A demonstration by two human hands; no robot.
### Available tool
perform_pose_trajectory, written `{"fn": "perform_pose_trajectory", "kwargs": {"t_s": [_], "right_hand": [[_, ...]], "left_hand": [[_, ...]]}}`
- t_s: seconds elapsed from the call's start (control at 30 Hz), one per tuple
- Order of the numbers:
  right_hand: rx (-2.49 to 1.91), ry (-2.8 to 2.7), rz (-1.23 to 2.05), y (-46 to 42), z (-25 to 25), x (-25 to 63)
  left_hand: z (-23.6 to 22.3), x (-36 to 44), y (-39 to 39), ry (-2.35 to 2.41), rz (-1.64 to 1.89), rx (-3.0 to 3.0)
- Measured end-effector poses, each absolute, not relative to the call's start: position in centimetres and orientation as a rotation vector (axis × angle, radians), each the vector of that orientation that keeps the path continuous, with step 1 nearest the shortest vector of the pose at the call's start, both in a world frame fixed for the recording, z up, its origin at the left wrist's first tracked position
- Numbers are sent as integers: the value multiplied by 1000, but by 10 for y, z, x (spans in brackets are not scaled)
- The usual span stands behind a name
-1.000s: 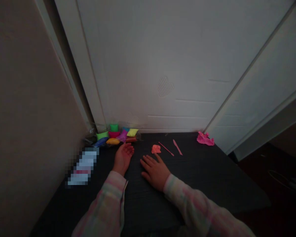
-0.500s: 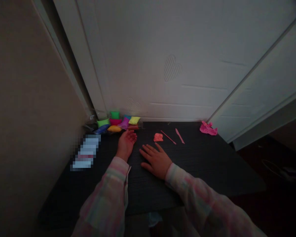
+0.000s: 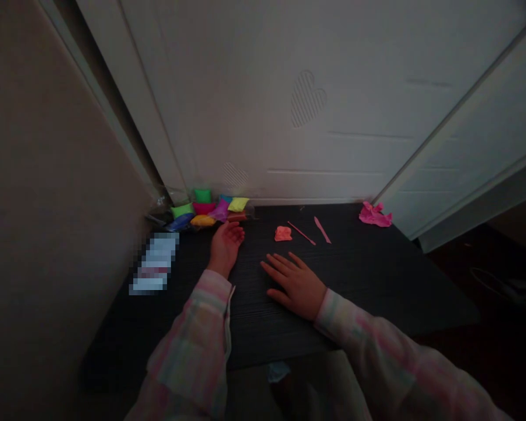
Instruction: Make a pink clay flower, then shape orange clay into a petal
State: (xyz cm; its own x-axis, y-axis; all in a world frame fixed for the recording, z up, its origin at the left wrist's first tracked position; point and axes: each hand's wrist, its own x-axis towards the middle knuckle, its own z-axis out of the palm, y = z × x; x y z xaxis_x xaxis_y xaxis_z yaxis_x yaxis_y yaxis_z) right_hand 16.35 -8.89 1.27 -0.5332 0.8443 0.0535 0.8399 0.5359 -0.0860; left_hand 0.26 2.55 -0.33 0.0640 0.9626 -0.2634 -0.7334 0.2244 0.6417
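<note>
My left hand rests on the black table, palm turned up, its fingers loosely curled and empty, just in front of a pile of small coloured clay packets. My right hand lies flat on the table, fingers stretched out and apart, holding nothing. A flattened orange-red lump of clay sits a little beyond its fingertips. Right of the lump lie a thin pink stick tool and a pink plastic knife tool.
A crumpled pink piece lies at the table's far right corner. A blurred white sheet sits on the left. A white panelled wall with a heart mark stands behind the table; a beige wall is close on the left.
My right hand has slid back and to the right, away from the orange-red lump. My left hand stays near the packets. The view has tilted downward.
</note>
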Motion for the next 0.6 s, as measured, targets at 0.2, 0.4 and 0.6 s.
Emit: {"fn": "perform_pose_trajectory", "kwargs": {"t_s": [0.2, 0.4, 0.6], "right_hand": [[-1568, -2590, -17, -63, 6, 161], [-1557, -2625, 32, -63, 0, 164], [-1539, -2636, 79, -66, -2, 161]], "left_hand": [[-5, 2, 25, 729, 1314, 409], [-8, 3, 27, 731, 1320, 431], [-8, 2, 28, 750, 1309, 431]]}}
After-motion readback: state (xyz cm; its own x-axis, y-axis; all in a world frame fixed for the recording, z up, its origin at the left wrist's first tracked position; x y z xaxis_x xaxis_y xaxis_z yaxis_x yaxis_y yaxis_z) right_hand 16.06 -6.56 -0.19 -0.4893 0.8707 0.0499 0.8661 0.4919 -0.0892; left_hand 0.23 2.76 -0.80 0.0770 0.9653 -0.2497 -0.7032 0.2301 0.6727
